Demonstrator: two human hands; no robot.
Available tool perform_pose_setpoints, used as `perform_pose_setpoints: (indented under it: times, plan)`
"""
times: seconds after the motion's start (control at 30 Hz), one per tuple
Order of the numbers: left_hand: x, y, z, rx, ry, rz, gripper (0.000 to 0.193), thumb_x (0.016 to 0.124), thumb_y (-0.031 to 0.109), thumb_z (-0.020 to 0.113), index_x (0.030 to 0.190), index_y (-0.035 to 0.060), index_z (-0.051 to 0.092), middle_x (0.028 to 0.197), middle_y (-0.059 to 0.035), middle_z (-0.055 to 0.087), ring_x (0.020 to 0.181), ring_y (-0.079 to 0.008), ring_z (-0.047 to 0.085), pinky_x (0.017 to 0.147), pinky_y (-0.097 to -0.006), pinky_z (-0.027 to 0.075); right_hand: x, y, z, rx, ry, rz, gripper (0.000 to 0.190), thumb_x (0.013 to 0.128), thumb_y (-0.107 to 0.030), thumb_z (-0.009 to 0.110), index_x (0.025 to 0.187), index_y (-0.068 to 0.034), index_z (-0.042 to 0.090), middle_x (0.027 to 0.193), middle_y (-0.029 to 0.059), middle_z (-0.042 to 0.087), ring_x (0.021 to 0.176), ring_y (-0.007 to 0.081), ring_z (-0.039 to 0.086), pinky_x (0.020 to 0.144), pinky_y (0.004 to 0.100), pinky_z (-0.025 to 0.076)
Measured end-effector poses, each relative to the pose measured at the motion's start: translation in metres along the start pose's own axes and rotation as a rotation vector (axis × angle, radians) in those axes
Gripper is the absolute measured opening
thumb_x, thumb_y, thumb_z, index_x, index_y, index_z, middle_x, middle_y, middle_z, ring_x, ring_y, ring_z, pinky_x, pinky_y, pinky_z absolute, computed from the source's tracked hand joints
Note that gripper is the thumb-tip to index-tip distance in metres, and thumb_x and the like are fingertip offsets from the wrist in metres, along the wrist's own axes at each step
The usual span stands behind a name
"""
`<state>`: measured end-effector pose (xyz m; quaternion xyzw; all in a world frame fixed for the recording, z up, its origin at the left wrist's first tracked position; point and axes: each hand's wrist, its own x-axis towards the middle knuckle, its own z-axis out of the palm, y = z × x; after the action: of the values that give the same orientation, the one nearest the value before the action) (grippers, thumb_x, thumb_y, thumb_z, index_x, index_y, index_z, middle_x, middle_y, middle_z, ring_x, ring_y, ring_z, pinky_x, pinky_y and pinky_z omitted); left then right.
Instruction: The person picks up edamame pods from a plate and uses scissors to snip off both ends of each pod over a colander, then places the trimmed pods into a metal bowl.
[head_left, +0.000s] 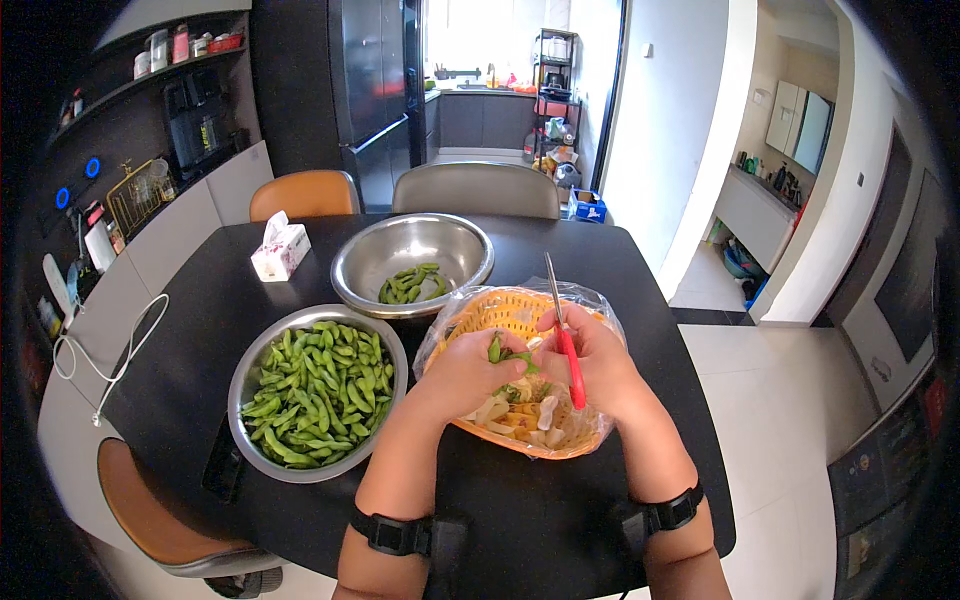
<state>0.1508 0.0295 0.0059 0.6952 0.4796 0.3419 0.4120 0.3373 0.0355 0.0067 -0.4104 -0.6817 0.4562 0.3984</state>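
Observation:
Above a yellow plastic basket (480, 304) with a clear bag over its rim, my left hand (472, 371) pinches green edamame pods (496, 349). My right hand (596, 360) grips red-handled scissors (568, 352), blades pointing up and away from me. Its fingertips come close to the pods; whether they touch them is hard to tell. Pale peelings and green scraps (517, 412) lie in the basket. To the left, a steel bowl (241, 397) is full of edamame pods (322, 390). A larger steel bowl (405, 232) behind it holds a small heap of pods (411, 285).
A tissue box (281, 251) stands at the back left of the black table (525, 517). A dark flat object, perhaps a phone (223, 465), lies beside the full bowl. Chairs (476, 191) stand at the far side, and an orange-brown chair (154, 510) at the near left.

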Motion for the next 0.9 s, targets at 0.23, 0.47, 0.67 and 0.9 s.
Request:
perform_pose_setpoints:
  times: [0.23,0.47,0.67,0.9]
  plan:
    - [0.0,0.01,0.008,-0.763,0.091,-0.065,0.026,0.08,0.021,0.068,0.101,0.0109,0.057,0.08,0.0029,0.057,0.053,-0.0054,0.045,0.045,-0.0181,0.034,-0.008,-0.021,0.006,0.311,0.129,0.038,0.034,0.075,0.001,0.063,0.104,-0.007,0.047,0.08,0.0026,0.054,0.067,0.013,0.057,0.058,0.0228,0.046]
    - [0.004,0.012,0.021,-0.936,0.01,0.077,0.028,0.082,0.02,0.067,0.103,0.0053,0.054,0.079,0.0009,0.056,0.06,-0.0043,0.046,0.046,-0.0185,0.033,-0.004,-0.015,0.017,0.538,0.291,-0.084,0.035,0.076,0.004,0.061,0.105,-0.008,0.046,0.082,0.0032,0.056,0.069,0.0127,0.057,0.061,0.0237,0.046]
    - [0.002,0.013,0.025,-0.942,0.156,-0.045,0.031,0.083,0.023,0.066,0.105,0.0039,0.059,0.078,0.003,0.056,0.06,-0.0031,0.046,0.048,-0.0172,0.033,-0.002,-0.009,0.023,0.372,0.217,-0.226,0.037,0.077,0.003,0.063,0.106,-0.007,0.044,0.084,0.0037,0.058,0.077,0.0096,0.056,0.067,0.0219,0.046]
    - [-0.004,0.021,0.014,-0.477,0.17,0.06,0.026,0.082,0.021,0.065,0.099,0.0009,0.064,0.08,-0.0002,0.061,0.066,-0.0062,0.052,0.058,-0.021,0.04,-0.003,-0.006,0.02,0.242,0.137,-0.115,0.04,0.076,-0.003,0.069,0.108,-0.007,0.044,0.089,0.0048,0.06,0.08,0.0095,0.056,0.069,0.0226,0.046]
